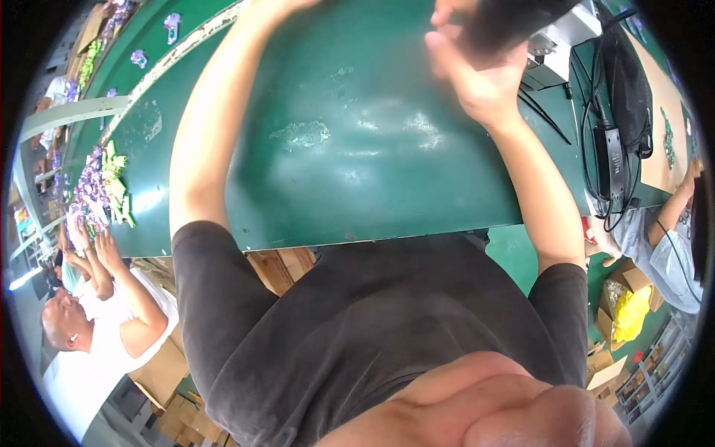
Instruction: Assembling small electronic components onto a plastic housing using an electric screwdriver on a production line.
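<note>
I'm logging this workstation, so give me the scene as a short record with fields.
Left hand: mostly cut off by the top edge
Right hand: at a dark object, blurred; grip unclear
Table: green, with worn patches
Left side: purple pieces and green pieces, near a co-worker's hand
Right side: corded black adapter
Lower right: open cardboard box, something yellow inside

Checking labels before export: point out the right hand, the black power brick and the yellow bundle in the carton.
Right hand (482, 86): head view, middle of the hand.
Black power brick (612, 165): head view, middle of its casing.
Yellow bundle (631, 314): head view, middle of its visible surface.
</note>
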Motion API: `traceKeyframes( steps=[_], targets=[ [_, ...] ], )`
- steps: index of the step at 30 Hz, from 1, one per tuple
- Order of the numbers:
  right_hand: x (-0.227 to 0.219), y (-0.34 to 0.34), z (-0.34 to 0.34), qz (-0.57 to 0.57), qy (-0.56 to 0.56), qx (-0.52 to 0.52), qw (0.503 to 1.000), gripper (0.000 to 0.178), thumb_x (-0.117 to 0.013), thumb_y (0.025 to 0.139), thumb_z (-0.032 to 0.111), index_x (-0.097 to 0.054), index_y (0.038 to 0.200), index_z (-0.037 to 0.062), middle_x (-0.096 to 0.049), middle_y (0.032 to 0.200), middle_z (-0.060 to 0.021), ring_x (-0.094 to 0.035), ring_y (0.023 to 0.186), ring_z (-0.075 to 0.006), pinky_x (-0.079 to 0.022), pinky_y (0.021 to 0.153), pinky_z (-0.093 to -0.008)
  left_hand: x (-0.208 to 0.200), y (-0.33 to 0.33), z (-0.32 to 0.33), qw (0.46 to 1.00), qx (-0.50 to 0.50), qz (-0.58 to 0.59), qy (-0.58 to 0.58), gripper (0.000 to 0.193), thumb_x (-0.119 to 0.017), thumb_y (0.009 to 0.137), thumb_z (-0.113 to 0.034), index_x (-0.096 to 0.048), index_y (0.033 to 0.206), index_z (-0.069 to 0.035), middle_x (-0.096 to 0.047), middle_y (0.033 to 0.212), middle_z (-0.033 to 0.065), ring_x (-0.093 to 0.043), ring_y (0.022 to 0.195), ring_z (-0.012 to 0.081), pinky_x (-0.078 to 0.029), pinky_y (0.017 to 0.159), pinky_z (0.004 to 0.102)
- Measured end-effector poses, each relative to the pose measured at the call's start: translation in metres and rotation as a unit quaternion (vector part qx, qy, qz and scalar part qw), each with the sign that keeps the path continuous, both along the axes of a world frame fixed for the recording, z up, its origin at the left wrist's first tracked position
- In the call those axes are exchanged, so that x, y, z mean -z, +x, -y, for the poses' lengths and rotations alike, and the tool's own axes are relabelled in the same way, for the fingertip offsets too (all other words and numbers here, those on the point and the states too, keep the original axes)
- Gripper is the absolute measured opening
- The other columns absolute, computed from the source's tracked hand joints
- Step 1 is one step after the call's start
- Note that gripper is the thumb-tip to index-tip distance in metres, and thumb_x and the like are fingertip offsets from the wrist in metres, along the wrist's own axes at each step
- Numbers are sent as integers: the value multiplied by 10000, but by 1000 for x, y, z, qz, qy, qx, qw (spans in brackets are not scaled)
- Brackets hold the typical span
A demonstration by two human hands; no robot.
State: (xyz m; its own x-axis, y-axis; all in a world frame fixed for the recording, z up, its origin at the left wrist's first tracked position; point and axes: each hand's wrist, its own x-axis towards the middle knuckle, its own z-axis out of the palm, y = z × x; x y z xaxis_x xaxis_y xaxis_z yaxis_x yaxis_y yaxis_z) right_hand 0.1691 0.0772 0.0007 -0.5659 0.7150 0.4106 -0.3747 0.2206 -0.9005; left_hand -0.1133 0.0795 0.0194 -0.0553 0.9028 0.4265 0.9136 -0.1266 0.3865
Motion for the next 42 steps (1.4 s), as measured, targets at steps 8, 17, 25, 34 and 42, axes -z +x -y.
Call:
traceKeyframes(
  steps=[8, 17, 25, 34, 42],
  targets=[
    [37, -45, -37, -405, 233, -60, 882, 425, -691, 860, -72, -549, 1255, -9, -610, 1102, -87, -601, 1031, -168, -497, 889, -318, 24, -11, -106, 994, 12, -106, 22, 298, -703, 826, -150, -712, 1108, -56, -635, 1165, 245, -597, 1146, 430, -485, 1021, 491],
    [-2, 5, 0, -20, 95, 4, 995, 311, -691, 857, -53, -613, 1152, 10, -656, 1051, -54, -621, 911, -119, -499, 803, -283, 9, 25, -99, 997, 64, 40, -7, 361, -734, 809, -353, -725, 972, -31, -721, 988, 259, -681, 968, 459, -527, 853, 475],
    [-20, -1, 7, -136, -23, 34, 990, 326, -682, 871, -67, -612, 1180, 8, -632, 1024, -44, -633, 857, -114, -520, 761, -269, 29, 49, -28, 993, 27, -117, 8, 223, -732, 871, -218, -733, 979, -23, -647, 1252, 294, -624, 1158, 453, -541, 919, 474],
    [-77, 43, -44, -171, 195, 222, 940, 683, -580, 920, -103, -312, 1531, 40, -593, 991, -68, -557, 535, -107, -479, 492, -237, 30, 153, 105, 964, 214, -158, 29, 119, -755, 837, -149, -693, 938, -135, -636, 933, 18, -611, 891, 215, -463, 729, 359],
    [-72, 26, -46, -24, 101, 253, 962, 210, -559, 876, -99, -551, 1072, -25, -552, 704, -50, -517, 484, -107, -430, 470, -238, 32, 127, 104, 980, 182, -10, 82, 300, -866, 755, -242, -796, 1035, -160, -614, 1372, 101, -601, 1155, 330, -538, 966, 435]
  ],
)
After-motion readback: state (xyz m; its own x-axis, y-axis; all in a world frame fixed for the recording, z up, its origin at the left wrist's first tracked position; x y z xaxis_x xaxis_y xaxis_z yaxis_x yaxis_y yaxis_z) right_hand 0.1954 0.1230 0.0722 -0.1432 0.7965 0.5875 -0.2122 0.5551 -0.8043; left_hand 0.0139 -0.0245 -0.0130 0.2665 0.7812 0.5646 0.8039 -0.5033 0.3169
